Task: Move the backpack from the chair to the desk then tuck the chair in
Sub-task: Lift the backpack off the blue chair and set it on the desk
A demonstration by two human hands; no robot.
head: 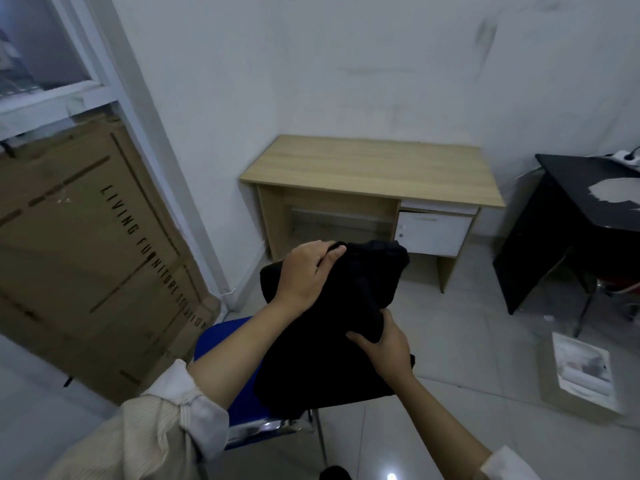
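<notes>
Gripping the backpack [325, 327] with both hands: left hand [306, 277] closed on its top, right hand [384, 344] clamped lower, above the chair [221, 344].

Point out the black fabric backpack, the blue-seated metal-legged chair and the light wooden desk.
Black fabric backpack [325, 348]: head view, middle of its front panel.
Blue-seated metal-legged chair [221, 344]: head view, bare seat left of the bag.
Light wooden desk [374, 171]: head view, middle of its top.

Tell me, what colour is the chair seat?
Blue; the chair seat shows in the head view, under the backpack.
</notes>
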